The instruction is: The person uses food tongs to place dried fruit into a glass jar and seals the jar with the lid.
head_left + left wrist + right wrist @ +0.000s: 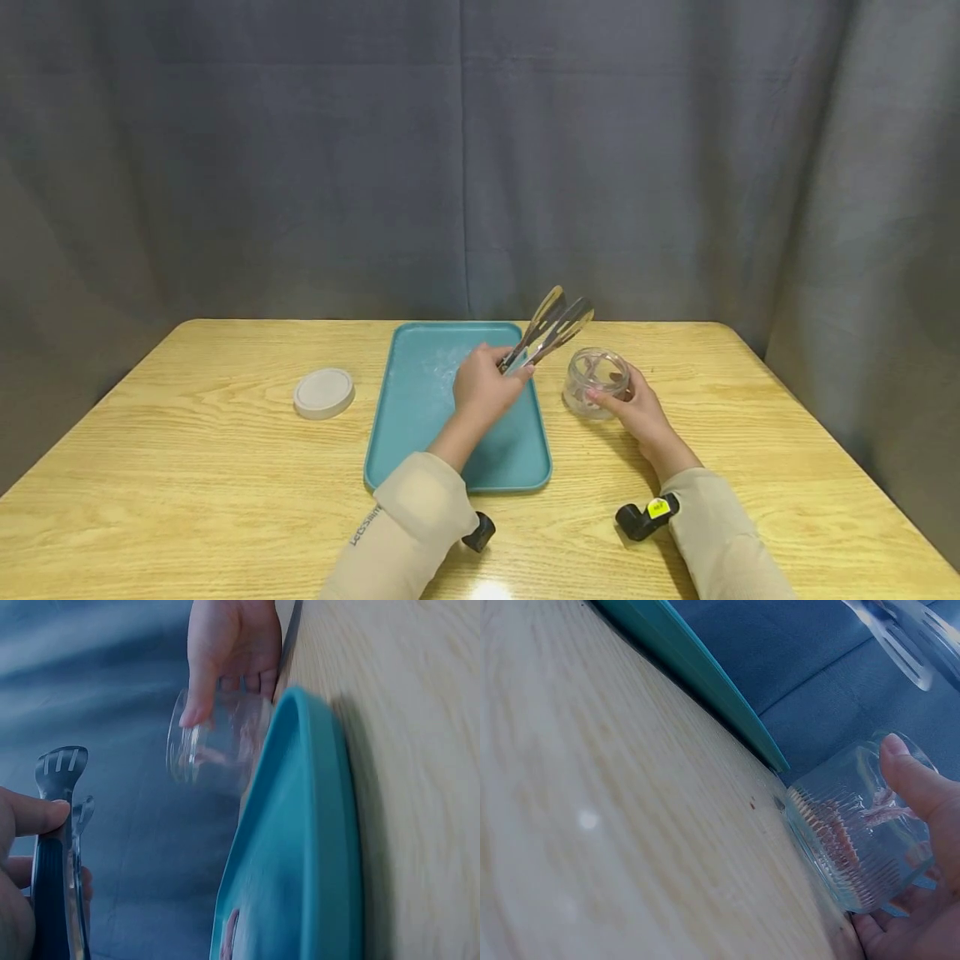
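Observation:
My left hand (487, 385) holds metal serving tongs (551, 327) over the tray's right side, their two slotted heads apart and pointing up and to the right. Nothing shows between those heads. A clear glass jar (583, 402) without a lid stands on the table right of the tray. My right hand (641, 410) grips the jar from its right, thumb on the near side. Inside the jar, the right wrist view shows pinkish pieces (881, 808). A teal tray (420, 433) lies below my left hand, and the left wrist view shows a small pinkish piece (229, 935) on it.
A round white lid (323, 393) lies on the wooden table (225, 467) left of the tray. Behind the table's far edge hangs a dark grey curtain (337, 167). Black wrist cameras stick out from both sleeves near the table top.

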Demonstrator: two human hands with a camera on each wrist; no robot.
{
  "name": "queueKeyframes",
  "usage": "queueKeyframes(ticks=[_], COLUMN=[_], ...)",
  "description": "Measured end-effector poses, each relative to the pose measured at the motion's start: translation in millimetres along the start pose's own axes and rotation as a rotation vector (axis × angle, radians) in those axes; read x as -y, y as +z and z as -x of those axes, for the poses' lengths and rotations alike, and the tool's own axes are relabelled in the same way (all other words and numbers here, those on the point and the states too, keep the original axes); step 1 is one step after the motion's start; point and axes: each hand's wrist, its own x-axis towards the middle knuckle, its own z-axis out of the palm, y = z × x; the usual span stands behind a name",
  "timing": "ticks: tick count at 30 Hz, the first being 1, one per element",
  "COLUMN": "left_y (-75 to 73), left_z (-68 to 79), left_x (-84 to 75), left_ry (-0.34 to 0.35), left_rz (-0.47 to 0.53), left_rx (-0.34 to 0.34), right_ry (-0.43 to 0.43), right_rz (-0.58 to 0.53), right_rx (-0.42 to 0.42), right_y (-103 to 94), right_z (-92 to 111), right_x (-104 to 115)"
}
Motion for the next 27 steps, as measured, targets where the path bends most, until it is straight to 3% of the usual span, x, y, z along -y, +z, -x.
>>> queueKeyframes(ticks=[6,19,27], left_y=[-15.7,-46.1,-62.2], left_z=[-3.9,-14.9,-17.8], left_x=[12.7,37.8,55.7], left_ry=[-0.049,-0.084,-0.077], left_rz=[-0.046,-0.141,-0.204], left_rx=[0.003,0.012,0.079], right_ry=[-0.003,-0.007,-0.013], right_rz=[0.014,-0.005,-0.002], right_rx=[-0.001,-0.004,0.003], right_y=[2.2,6.9,7.4], right_z=[0,1,1], right_x=[3,5,4])
